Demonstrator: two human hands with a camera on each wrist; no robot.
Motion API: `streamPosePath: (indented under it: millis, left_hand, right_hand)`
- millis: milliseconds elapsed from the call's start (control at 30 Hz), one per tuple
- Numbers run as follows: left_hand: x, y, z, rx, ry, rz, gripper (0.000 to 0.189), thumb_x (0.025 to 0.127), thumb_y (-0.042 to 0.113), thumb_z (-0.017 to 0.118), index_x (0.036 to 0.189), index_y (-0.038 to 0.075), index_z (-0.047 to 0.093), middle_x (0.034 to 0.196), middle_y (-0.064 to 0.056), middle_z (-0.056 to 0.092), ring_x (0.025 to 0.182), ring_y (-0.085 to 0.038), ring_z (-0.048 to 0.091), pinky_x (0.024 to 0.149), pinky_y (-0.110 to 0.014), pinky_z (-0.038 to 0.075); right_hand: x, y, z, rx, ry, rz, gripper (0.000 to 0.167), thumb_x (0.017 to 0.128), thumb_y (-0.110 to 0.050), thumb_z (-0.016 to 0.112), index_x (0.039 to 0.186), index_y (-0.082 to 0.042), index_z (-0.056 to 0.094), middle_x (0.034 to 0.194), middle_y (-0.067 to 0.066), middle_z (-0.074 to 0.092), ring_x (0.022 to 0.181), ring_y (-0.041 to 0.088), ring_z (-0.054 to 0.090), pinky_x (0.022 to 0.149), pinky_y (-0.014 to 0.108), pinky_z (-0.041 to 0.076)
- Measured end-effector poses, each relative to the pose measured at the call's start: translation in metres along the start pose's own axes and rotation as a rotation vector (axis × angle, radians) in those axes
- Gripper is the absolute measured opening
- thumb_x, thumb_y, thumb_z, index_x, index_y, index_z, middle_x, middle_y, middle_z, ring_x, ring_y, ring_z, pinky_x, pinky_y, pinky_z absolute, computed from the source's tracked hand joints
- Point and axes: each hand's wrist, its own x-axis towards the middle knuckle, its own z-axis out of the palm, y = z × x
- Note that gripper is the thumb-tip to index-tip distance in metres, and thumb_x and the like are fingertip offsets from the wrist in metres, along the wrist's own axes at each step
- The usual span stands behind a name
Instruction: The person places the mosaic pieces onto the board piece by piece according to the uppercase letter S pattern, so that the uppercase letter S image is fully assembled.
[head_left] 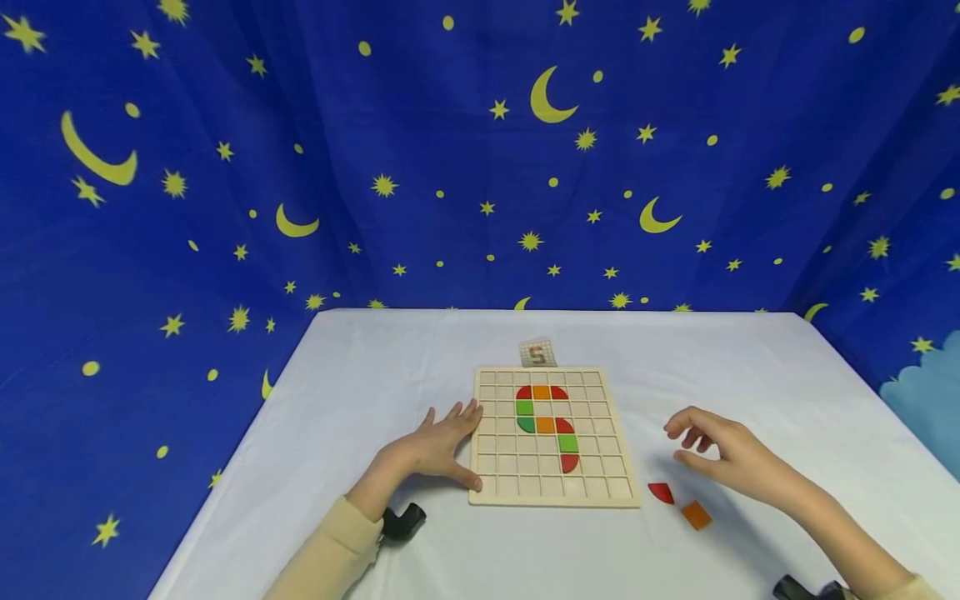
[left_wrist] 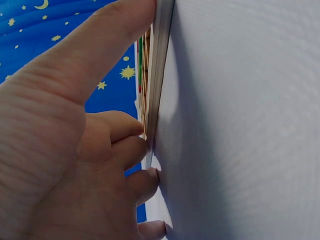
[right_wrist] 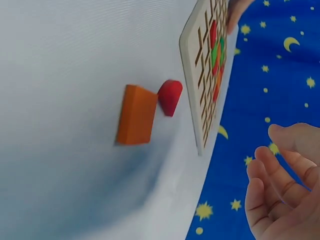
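Note:
A wooden grid board [head_left: 517,487] lies on the table, with red, orange and green blocks set in its cells in a winding line. My left hand [head_left: 438,446] touches the board's left edge, thumb and fingers spread; the left wrist view shows the thumb [left_wrist: 115,30] against the rim. Right of the board, my right hand [head_left: 731,454] hovers above the table with loosely bent fingers and nothing in them. Below it lie a red quarter-round block [head_left: 661,493] and an orange square block [head_left: 696,515]. In the right wrist view the orange block [right_wrist: 137,115] and red block [right_wrist: 170,96] lie close together.
Behind the board's top edge lies a small pattern card [head_left: 537,353] showing a similar winding shape on a grid. A white cloth [head_left: 405,358] covers the table. Blue fabric [head_left: 450,150] with yellow stars and moons hangs around the back and sides.

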Motion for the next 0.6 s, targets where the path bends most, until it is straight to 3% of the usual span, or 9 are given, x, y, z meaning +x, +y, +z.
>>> streamPosePath:
  millis: [100,333,600]
  left_hand:
    - [0.0,0.0,0.0,-0.001,-0.002,0.0,0.114,0.069,0.055,0.077,0.15,0.002,0.017,0.156,-0.012,0.009,0.142,-0.03,0.004,0.109,-0.058,-0.002]
    - [-0.001,0.001,0.0,0.003,-0.004,0.0,0.114,0.068,0.055,0.077,0.15,0.002,0.017,0.156,-0.012,0.009,0.142,-0.03,0.004,0.109,-0.058,-0.001]
    - [-0.001,0.001,-0.001,-0.003,0.002,0.008,0.114,0.069,0.055,0.077,0.15,0.002,0.017,0.156,-0.013,0.009,0.142,-0.03,0.004,0.108,-0.058,-0.002]
  right_hand:
    - [-0.009,0.0,-0.003,-0.012,0.024,0.037,0.031,0.078,-0.005,0.075,0.102,-0.016,0.059,0.092,-0.004,0.061,0.078,0.002,0.055,0.066,0.023,0.049]
    - [-0.028,-0.004,-0.007,-0.017,-0.01,0.181,0.034,0.08,-0.02,0.076,0.108,-0.013,0.057,0.094,-0.003,0.062,0.077,0.001,0.054,0.065,0.022,0.049]
    - [-0.038,-0.004,0.001,-0.002,-0.014,0.205,0.038,0.078,-0.022,0.078,0.107,-0.011,0.057,0.089,-0.005,0.059,0.07,0.001,0.051,0.058,0.023,0.046]
